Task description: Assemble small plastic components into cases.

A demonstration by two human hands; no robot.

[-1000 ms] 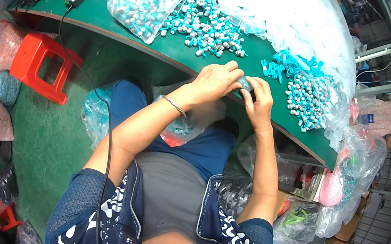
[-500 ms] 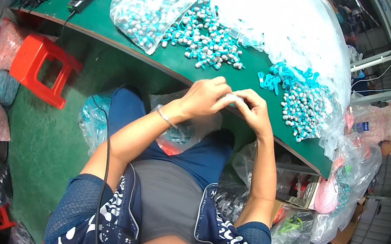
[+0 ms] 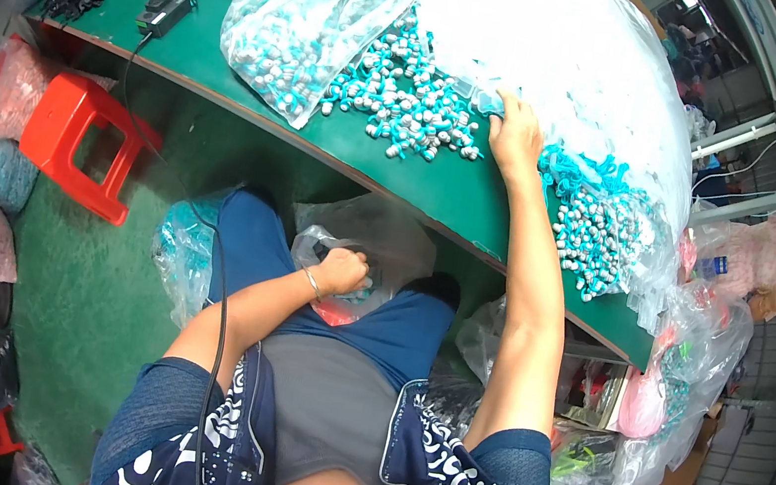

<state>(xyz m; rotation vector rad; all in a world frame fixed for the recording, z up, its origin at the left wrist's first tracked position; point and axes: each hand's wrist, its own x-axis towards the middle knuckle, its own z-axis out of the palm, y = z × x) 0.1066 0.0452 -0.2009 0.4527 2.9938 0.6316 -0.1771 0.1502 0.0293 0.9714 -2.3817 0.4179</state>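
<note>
Right hand: fingers curled on heaped caps (12 o'clock), bare table edge behind.
Left hand: fisted inside lap bag, contents hidden.

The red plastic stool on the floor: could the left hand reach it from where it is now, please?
Probably not without leaning: the left hand is down in the clear bag in the lap, and the red stool stands well apart.

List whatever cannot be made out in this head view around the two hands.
- Left hand: what it grips inside the crinkled clear plastic bag on the lap; fingers and glare hide it.
- Right hand: whether its fingertips pinch a small teal-and-silver piece; they are buried at the pile's edge.
- Loose pieces: exact shape too small.
- Green table: far side covered by bags.
</note>
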